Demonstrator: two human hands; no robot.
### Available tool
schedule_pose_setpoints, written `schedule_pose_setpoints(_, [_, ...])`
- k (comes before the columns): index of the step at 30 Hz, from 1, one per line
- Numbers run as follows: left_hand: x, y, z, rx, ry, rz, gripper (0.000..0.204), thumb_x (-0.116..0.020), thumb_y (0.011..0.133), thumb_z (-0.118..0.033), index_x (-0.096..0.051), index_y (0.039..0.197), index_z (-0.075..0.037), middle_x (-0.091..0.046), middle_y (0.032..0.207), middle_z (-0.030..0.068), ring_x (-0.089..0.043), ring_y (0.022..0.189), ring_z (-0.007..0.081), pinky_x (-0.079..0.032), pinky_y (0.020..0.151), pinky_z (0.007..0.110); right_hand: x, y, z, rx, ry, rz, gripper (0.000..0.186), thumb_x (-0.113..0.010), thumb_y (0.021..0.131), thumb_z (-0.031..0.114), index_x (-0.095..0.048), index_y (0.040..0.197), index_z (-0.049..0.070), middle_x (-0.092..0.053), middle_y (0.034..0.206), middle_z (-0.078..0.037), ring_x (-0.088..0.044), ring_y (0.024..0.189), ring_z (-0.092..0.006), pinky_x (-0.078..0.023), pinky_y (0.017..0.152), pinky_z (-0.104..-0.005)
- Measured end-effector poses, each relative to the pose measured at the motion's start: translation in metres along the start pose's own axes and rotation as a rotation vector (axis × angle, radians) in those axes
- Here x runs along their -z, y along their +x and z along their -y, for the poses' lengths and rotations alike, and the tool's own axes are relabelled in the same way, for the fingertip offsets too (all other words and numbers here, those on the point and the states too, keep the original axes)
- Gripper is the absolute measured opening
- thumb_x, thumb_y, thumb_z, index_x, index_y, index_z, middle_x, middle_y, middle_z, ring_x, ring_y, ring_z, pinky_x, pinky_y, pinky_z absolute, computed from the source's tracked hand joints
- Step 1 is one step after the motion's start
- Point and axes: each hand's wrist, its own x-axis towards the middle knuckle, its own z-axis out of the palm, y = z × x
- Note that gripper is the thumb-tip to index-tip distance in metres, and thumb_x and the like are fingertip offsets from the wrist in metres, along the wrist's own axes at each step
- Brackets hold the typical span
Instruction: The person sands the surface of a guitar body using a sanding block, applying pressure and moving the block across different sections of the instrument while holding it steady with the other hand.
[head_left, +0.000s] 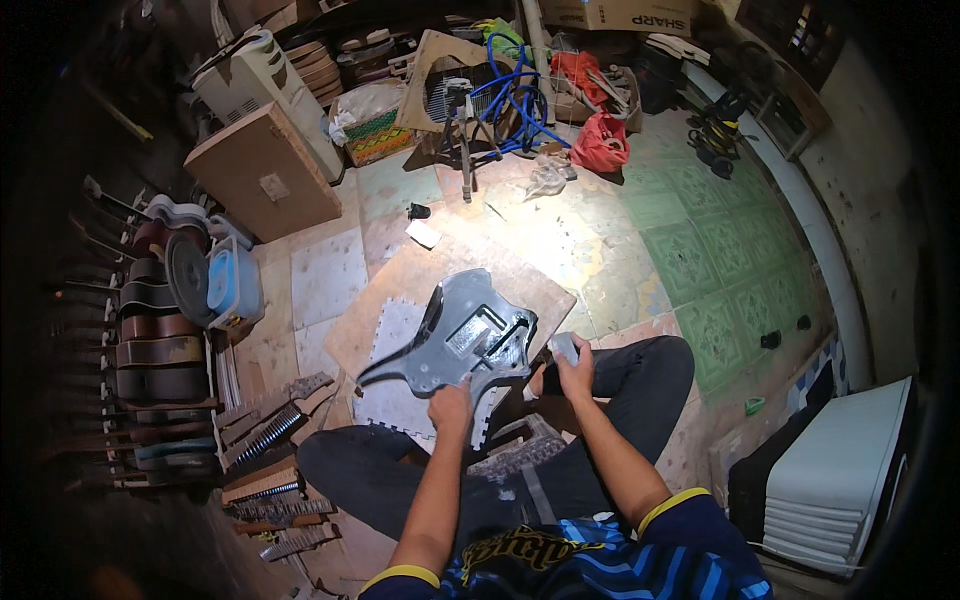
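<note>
A dark grey, glossy electric guitar body with cut-out cavities lies tilted over a light foam mat in front of my crossed legs. My left hand is closed on its near edge, fingers partly hidden by the hand itself. To the right of the body, and apart from it, my right hand holds a small grey sanding pad between thumb and fingers. Under the mat is a flat brown board on the tiles.
Guitar bodies stand in a row at the left, beside a blue tub. Guitar necks lie near my left knee. A white plastic case is at the right. A blue hose and red bags lie at the far side.
</note>
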Motion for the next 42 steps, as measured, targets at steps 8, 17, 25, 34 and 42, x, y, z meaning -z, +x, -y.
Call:
schedule_pose_setpoints(8, [-0.003, -0.009, -0.009, -0.047, -0.111, 0.143, 0.069, -0.045, 0.103, -0.057, -0.076, 0.099, 0.004, -0.071, 0.107, 0.0322, -0.068, 0.106, 0.0509, -0.053, 0.091, 0.057, -0.009, -0.006, 0.008, 0.004, -0.053, 0.168, 0.054, -0.076, 0.088, 0.010, -0.056, 0.137, 0.003, -0.063, 0.130, -0.020, -0.061, 0.121, -0.0302, -0.047, 0.105, -0.0395])
schedule_pose_setpoints(17, [0.055, 0.057, 0.034, -0.173, -0.126, -0.498, 0.056, -0.076, 0.088, -0.050, -0.067, 0.110, 0.001, -0.064, 0.115, 0.0235, -0.057, 0.116, 0.0425, -0.048, 0.096, 0.053, -0.010, -0.014, 0.063, 0.255, -0.377, 0.206, 0.057, -0.075, 0.084, 0.010, -0.057, 0.138, 0.009, -0.057, 0.125, -0.018, -0.053, 0.121, -0.0401, -0.042, 0.105, -0.0490])
schedule_pose_setpoints(25, [0.033, 0.061, 0.022, -0.048, -0.100, -0.309, 0.065, -0.065, 0.091, -0.063, -0.070, 0.111, -0.001, -0.067, 0.112, 0.0190, -0.063, 0.109, 0.0381, -0.050, 0.092, 0.052, -0.050, 0.049, 0.090, 0.466, -0.565, 0.328, 0.055, -0.073, 0.083, 0.011, -0.061, 0.136, 0.017, -0.057, 0.125, -0.018, -0.053, 0.116, -0.0398, -0.042, 0.097, -0.0530])
schedule_pose_setpoints(34, [0.041, 0.058, 0.020, 0.046, -0.124, -0.338, 0.066, -0.070, 0.084, -0.063, -0.070, 0.111, -0.002, -0.068, 0.110, 0.0183, -0.063, 0.108, 0.0375, -0.050, 0.092, 0.050, -0.059, 0.012, 0.084, 0.544, -0.729, 0.615, 0.051, -0.070, 0.083, 0.010, -0.064, 0.133, 0.015, -0.055, 0.124, -0.025, -0.053, 0.111, -0.0446, -0.042, 0.096, -0.0548])
schedule_pose_setpoints(42, [0.043, 0.060, 0.015, 0.067, -0.127, -0.286, 0.065, -0.068, 0.083, -0.066, -0.070, 0.107, -0.005, -0.066, 0.106, 0.0154, -0.062, 0.107, 0.0346, -0.050, 0.090, 0.049, -0.047, -0.018, 0.081, 0.712, -0.712, 0.757, 0.051, -0.072, 0.081, 0.013, -0.064, 0.132, 0.016, -0.055, 0.125, -0.023, -0.052, 0.116, -0.0444, -0.040, 0.094, -0.0565])
